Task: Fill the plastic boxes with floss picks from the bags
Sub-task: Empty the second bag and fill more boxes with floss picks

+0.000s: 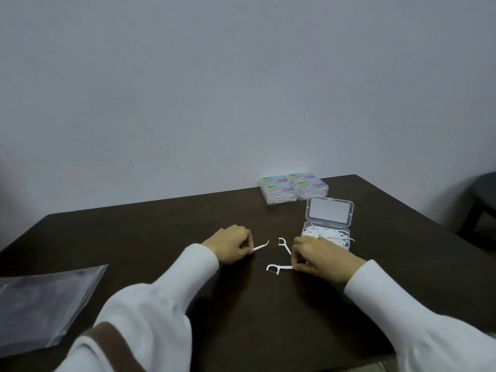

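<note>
My left hand pinches one white floss pick just above the dark table, its pointed end aimed right. My right hand pinches the handles of two floss picks: one points up-left, the other lies toward the left on the table. Right behind my right hand stands an open clear plastic box, lid raised, its tray heaped with white floss picks. A flat, clear plastic bag lies at the left near the table's front edge.
Several closed, filled boxes with coloured labels sit stacked against the wall at the back of the dark wooden table. A dark chair stands beyond the table's right edge.
</note>
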